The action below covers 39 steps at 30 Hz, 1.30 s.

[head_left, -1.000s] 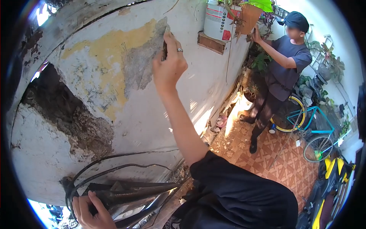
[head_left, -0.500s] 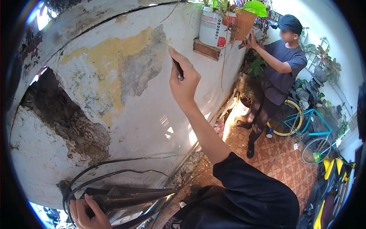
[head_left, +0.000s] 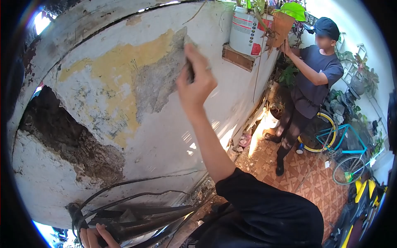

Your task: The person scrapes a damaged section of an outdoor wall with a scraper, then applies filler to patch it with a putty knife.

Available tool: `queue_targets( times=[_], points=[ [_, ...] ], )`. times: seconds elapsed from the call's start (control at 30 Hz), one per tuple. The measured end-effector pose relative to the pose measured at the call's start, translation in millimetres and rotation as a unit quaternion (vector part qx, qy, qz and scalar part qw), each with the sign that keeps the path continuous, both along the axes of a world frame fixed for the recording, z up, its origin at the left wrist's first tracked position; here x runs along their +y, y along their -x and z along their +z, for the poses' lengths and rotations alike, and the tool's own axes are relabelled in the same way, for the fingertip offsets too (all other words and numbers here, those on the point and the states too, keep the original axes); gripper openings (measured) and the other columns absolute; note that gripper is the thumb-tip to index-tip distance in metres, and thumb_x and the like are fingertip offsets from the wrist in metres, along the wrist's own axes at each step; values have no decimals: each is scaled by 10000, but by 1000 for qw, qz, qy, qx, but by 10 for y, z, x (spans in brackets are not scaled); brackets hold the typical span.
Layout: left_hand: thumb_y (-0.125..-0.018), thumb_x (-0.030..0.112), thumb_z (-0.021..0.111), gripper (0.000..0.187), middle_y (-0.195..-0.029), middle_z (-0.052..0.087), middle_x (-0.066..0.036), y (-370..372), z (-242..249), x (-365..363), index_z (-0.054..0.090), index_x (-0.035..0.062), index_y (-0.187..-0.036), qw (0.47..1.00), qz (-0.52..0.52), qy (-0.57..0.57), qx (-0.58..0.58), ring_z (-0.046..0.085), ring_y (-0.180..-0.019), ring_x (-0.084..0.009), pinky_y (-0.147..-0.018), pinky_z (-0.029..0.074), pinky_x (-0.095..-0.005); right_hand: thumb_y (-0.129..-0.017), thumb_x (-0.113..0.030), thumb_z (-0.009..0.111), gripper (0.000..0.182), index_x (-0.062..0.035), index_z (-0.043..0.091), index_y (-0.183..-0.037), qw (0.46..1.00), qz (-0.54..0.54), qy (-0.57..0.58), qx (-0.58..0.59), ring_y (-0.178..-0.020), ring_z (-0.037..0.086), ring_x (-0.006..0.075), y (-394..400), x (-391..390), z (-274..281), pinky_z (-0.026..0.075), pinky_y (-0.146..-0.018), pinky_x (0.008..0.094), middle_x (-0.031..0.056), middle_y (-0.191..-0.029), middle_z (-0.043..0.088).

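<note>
My right hand (head_left: 198,80) is raised to the wall, its fingers closed round a small dark tool (head_left: 190,70). Motion blurs the tool, and its kind cannot be made out. The fingertips are by the upper right edge of a bare grey patch (head_left: 155,87), where the paint is off and yellow paint (head_left: 120,66) borders it. Low at the left, my left hand (head_left: 97,237) is curled at the end of a dark tubular part (head_left: 144,225), beside black cables (head_left: 111,184). The frame's lower edge cuts off part of this hand.
A deep broken gap (head_left: 70,136) runs down the white wall (head_left: 165,140). A paint bucket planter (head_left: 248,33) stands on a wooden block (head_left: 237,58). Another person (head_left: 316,70) stands to the right, hands near a clay pot (head_left: 281,29). Behind is a turquoise bicycle (head_left: 343,134).
My right hand has shifted slightly down and left over the wall patch and is now blurred. The view has turned a little left. My left hand stays at the dark part.
</note>
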<state>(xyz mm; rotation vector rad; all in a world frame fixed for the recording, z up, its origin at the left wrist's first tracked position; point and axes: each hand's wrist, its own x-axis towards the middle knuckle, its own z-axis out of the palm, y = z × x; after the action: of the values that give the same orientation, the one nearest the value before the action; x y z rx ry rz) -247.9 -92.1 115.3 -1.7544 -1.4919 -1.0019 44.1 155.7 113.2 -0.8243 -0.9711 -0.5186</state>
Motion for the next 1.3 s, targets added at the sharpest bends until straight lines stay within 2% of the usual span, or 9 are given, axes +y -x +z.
queue_targets(
  times=[0.27,0.47,0.53,0.57,0.63,0.7,0.8,1.1,1.3],
  points=[
    [-889,227,656,408,-520,407,-64,-33,15,22,518,22,-564,1000,-2,-1,-4,396,-448,-190,-418,301,-351,-668,135,577,458,-60,673,-1071,995,12,-6,-102,-900,685,263,-407,29,49,533,-747,287,107,-1048,691],
    [-889,222,649,407,-512,404,-67,-68,56,-8,511,35,-554,1000,3,-3,1,401,-458,-203,-440,318,-366,-713,152,576,427,-59,673,-1071,958,-39,-12,-283,-917,683,226,-867,41,68,525,-763,279,117,-1092,680],
    [-889,221,648,402,-514,404,-67,-87,61,5,513,38,-557,1000,1,-7,-1,400,-460,-208,-447,321,-370,-786,127,585,354,-47,672,-1081,981,112,46,-155,-916,656,132,-883,-80,54,496,-771,238,103,-1085,682],
    [-888,216,649,395,-515,405,-69,-95,68,1,518,37,-561,1000,4,-8,1,402,-461,-211,-449,323,-374,-786,127,585,354,-47,672,-1081,980,111,47,-157,-916,656,132,-860,-132,23,496,-771,238,103,-1085,682],
    [-887,212,650,388,-517,405,-70,-99,59,-4,522,35,-565,1000,9,-9,2,404,-462,-215,-452,325,-378,-833,97,589,287,-29,673,-1077,967,238,59,76,-894,600,66,-774,-253,-8,466,-756,203,74,-1028,687],
    [-884,212,653,380,-524,414,-71,-81,62,-12,531,33,-572,1000,7,-7,12,415,-466,-214,-453,332,-375,-840,94,594,271,-20,675,-1073,975,210,55,55,-852,575,54,-669,-309,-64,468,-733,203,36,-968,685],
    [-884,221,655,385,-529,417,-72,-69,58,-3,529,35,-572,1000,5,-17,20,420,-469,-213,-456,335,-371,-701,160,561,437,-38,666,-1076,988,84,30,-129,-1031,648,290,-539,-261,-130,509,-865,322,132,-1082,672],
    [-875,223,671,373,-520,399,-40,-28,55,6,538,55,-569,999,11,-18,34,387,-437,-173,-402,289,-337,-600,160,586,521,-34,670,-1077,983,-35,-68,-170,-1085,619,316,-416,208,-16,510,-928,381,121,-1114,659],
    [-878,206,668,364,-516,391,-43,-32,51,18,548,47,-573,1000,3,-18,24,378,-437,-175,-405,288,-336,-645,190,554,487,-14,676,-1071,986,-37,-77,-144,-1066,635,311,-382,243,72,509,-916,356,145,-1108,669]
  ],
)
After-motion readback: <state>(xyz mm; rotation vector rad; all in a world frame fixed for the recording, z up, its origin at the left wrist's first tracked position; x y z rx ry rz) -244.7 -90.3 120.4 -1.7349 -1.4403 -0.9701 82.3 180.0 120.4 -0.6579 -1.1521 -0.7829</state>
